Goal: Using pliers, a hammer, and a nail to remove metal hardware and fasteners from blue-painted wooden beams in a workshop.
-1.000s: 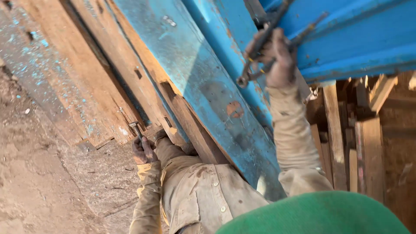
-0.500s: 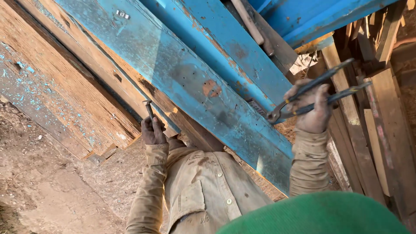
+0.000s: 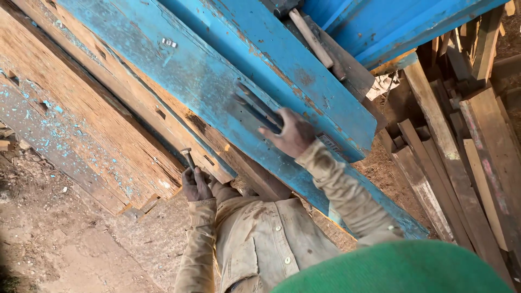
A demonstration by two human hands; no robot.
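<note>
The right hand (image 3: 293,133) is closed around a pair of big metal pincers (image 3: 258,111). The pincers lie flat against the long blue-painted plank (image 3: 211,81), and their dark handles point up along the wood. The left hand (image 3: 195,184) is lower down, and its fingers are wrapped around a small metal bolt (image 3: 188,157). The bolt sticks up out of the fist, right beside the edge of a bare brown plank (image 3: 108,125) with flecks of blue paint on it. Both arms wear a dusty tan shirt (image 3: 266,239) with buttons down the front. A green cap brim (image 3: 396,268) fills the bottom right corner. A wooden handle (image 3: 310,38) rests on the blue wood higher up, near a second blue board (image 3: 401,21). On the right, a heap of old wooden slats (image 3: 461,157) lies on the ground. On the left, the ground is bare dirt (image 3: 49,244) with small bits of wood on it.
</note>
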